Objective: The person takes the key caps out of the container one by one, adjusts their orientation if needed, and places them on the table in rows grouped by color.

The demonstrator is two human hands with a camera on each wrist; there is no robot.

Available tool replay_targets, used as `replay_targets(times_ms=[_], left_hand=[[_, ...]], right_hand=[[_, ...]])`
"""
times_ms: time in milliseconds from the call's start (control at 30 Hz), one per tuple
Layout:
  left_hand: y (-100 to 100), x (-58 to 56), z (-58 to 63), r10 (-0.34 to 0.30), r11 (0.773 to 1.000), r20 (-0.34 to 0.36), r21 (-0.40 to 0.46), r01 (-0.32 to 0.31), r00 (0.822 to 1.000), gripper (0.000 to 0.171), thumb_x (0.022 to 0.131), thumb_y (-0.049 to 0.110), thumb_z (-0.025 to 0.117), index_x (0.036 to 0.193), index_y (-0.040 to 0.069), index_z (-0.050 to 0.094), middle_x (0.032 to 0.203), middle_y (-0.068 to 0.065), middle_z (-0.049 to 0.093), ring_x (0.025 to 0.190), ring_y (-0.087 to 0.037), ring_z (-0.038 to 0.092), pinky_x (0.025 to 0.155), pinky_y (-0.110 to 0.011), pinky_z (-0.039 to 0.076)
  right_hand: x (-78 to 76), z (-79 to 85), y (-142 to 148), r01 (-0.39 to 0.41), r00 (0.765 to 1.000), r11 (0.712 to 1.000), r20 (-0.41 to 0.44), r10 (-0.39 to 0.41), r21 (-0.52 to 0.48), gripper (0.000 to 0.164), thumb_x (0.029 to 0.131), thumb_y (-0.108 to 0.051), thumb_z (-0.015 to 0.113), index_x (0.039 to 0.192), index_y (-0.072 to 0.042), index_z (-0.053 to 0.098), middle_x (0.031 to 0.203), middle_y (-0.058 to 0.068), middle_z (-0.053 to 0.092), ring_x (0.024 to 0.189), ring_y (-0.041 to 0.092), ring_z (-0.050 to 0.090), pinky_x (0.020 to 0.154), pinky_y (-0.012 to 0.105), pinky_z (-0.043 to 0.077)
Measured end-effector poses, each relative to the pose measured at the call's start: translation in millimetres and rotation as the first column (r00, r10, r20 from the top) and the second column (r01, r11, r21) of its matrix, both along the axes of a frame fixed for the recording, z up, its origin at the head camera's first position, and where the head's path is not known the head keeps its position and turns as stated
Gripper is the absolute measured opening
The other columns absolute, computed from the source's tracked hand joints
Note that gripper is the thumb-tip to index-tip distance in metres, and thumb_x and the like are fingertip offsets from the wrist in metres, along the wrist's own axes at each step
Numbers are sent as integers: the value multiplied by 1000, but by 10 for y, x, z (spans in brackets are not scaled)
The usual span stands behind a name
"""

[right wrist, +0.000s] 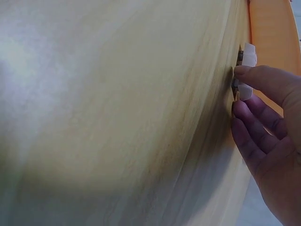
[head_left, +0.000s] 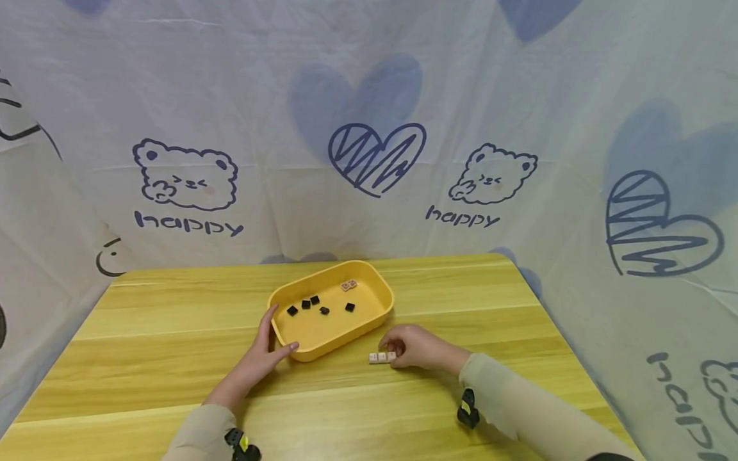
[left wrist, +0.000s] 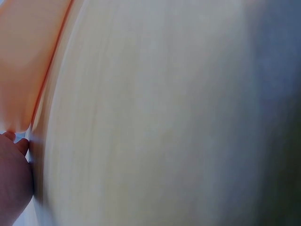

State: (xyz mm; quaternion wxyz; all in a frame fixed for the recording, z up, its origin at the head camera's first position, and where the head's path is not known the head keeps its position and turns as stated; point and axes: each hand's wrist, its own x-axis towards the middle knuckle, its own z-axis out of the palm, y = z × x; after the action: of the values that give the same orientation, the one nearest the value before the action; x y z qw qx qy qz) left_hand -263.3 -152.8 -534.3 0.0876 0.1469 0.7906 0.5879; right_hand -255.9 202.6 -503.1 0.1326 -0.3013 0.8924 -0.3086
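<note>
Your right grip (head_left: 422,347) pinches the end cube (head_left: 392,356) of the row (head_left: 382,358) on the desk (head_left: 323,416); your left grip (head_left: 257,360) touches the tray (head_left: 316,330), fingers spread; sideways pressure could skew the row.

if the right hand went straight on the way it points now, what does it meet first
Most likely the row of small white pieces, since the right hand is at that row's right end. Beyond it, the yellow tray might come next, though depth is hard to judge.
</note>
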Motion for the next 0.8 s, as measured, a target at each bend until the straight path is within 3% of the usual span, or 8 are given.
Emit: replay_targets(times_ms=[200, 400, 667, 800], left_hand=[[0, -1, 15, 2, 1000, 8, -10, -2, 1000, 97, 94, 20, 66, 156, 19, -8, 157, -26, -17, 144, -41, -11, 115, -57, 1], [4, 10, 30, -2, 1000, -3, 13, 2, 1000, 96, 94, 18, 67, 156, 18, -7, 157, -27, -16, 144, -41, -10, 115, -55, 1], [2, 9, 33, 0, 1000, -3, 16, 0, 1000, 96, 93, 17, 67, 156, 16, -6, 157, -28, -13, 144, -42, -8, 115, -54, 1], [6, 12, 42, 5, 1000, 10, -5, -5, 1000, 97, 93, 20, 67, 156, 18, -6, 157, -27, -15, 144, -42, -9, 115, -56, 1]], right_hand=[[26, 133, 16, 13, 1000, 1000, 5, -13, -1, 34, 78, -3, 79, 110, -4, 68, 93, 1, 64, 80, 15, 61, 70, 23, 52], [-34, 296, 1, -20, 995, 1000, -95, 19, -4, 35, 78, 0, 77, 111, -1, 69, 93, 5, 65, 81, 16, 61, 72, 30, 55], [-250, 615, -112, -33, 982, 999, -183, 37, 22, 31, 80, -1, 76, 110, -3, 70, 100, 8, 66, 85, 19, 62, 76, 33, 55], [-393, 745, -172, -27, 982, 999, -188, 35, 43, 31, 82, -3, 76, 112, -3, 69, 106, 6, 65, 87, 20, 62, 79, 37, 55]])
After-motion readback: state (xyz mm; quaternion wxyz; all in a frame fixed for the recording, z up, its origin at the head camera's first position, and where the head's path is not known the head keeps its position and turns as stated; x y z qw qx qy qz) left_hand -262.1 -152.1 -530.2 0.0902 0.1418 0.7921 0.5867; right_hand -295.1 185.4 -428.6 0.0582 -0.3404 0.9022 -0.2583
